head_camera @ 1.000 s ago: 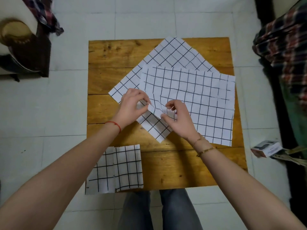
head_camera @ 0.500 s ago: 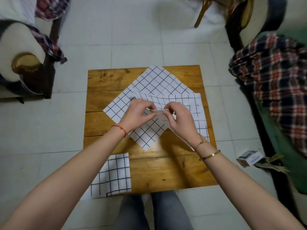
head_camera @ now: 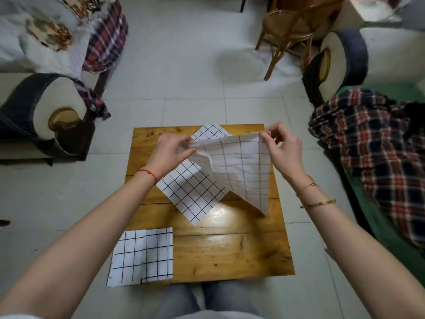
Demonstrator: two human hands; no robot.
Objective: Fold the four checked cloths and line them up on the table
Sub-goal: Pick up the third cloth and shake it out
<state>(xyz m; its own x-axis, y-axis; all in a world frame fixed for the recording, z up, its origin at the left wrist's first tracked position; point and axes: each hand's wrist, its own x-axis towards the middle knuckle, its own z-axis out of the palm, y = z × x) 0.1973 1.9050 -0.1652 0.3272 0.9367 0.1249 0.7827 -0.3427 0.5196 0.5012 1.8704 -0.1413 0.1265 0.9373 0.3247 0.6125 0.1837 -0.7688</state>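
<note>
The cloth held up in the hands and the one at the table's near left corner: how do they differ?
The lifted cloth hangs in the air, pinched at its top edge by the left hand and the right hand; the folded cloth lies flat, untouched. The lifted cloth is still opened out and creased, while the folded cloth is a compact rectangle overhanging the table edge. Both are white with dark checks.

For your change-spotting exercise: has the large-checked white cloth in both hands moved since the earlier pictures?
Yes. The large-checked white cloth has risen off the wooden table, hanging from both hands.
</note>
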